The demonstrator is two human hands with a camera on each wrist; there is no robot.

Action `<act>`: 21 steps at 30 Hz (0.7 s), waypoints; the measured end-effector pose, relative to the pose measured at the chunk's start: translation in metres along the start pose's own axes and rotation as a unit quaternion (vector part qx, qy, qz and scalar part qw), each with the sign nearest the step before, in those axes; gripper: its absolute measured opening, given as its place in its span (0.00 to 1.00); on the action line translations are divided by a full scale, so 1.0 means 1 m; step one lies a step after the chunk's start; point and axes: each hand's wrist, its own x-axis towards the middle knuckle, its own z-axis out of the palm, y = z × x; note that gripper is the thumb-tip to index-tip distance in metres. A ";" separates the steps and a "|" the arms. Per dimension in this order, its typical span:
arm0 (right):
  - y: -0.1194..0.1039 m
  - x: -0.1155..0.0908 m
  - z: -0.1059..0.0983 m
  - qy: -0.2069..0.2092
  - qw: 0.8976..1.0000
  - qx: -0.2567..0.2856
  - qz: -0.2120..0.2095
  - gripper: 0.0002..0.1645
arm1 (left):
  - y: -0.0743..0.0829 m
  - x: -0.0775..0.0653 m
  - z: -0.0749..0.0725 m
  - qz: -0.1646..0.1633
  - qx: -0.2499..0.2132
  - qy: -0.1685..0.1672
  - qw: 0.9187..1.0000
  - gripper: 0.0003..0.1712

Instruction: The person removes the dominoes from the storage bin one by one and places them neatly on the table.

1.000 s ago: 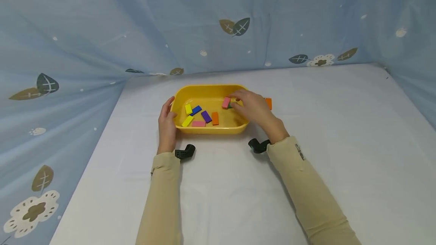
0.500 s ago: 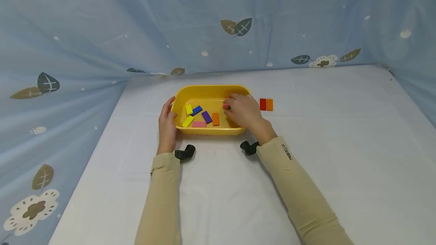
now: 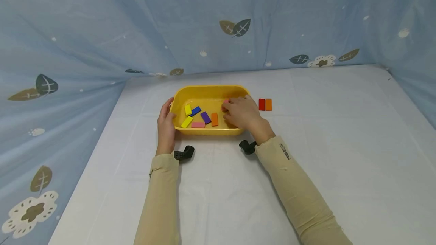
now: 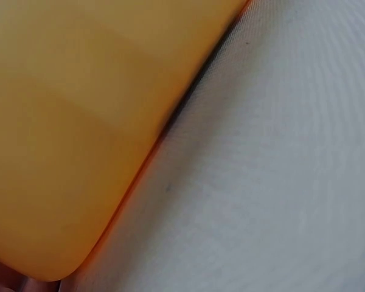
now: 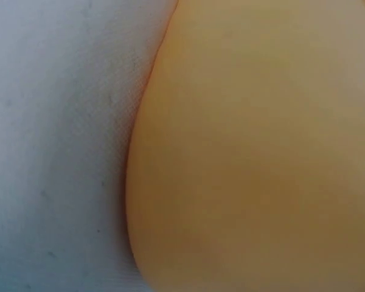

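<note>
A yellow plastic tray (image 3: pixel 211 131) stands on the white-covered table, with several small coloured rectangular blocks inside. My left hand (image 3: pixel 165 126) grips its left end, thumb over the rim; in the left wrist view the tray's outer wall (image 4: pixel 79 152) fills the left side. My right hand (image 3: pixel 243 112) reaches over the right end into the tray, fingers bent down at a pink block (image 3: pixel 226 101). The palm hides that corner, so I cannot tell whether the fingers pinch a block. The right wrist view has only the tray's outer wall (image 5: pixel 249 152) and the cloth.
Nearer the left in the tray lie yellow (image 3: pixel 187 122), blue (image 3: pixel 195 111), purple (image 3: pixel 206 117), orange (image 3: pixel 214 119) and pink (image 3: pixel 198 124) blocks. A red block (image 3: pixel 261 104) and an orange block (image 3: pixel 268 104) lie side by side right of the tray. A blue patterned curtain (image 3: pixel 190 18) hangs behind.
My right hand has moved left and down into the tray, uncovering the red block beside the orange one and covering a green block. The left hand keeps its hold on the tray.
</note>
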 end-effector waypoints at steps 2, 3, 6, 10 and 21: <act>0.000 0.000 0.001 0.006 1.000 0.006 0.005 0.24 | 0.000 0.000 0.000 0.001 0.000 -0.001 1.000 0.29; 0.000 0.000 0.001 0.007 1.000 0.008 0.007 0.24 | -0.001 0.000 0.000 0.001 0.001 -0.002 1.000 0.29; -0.001 0.000 0.001 0.011 1.000 0.012 0.014 0.23 | 0.000 0.000 0.000 0.004 0.001 -0.003 1.000 0.30; -0.001 -0.001 -0.001 0.015 1.000 0.009 0.010 0.19 | 0.000 0.000 0.001 0.004 0.006 -0.003 1.000 0.29; 0.000 0.000 0.002 0.070 0.992 0.106 0.011 0.08 | -0.001 0.000 0.000 0.000 -0.002 -0.003 1.000 0.29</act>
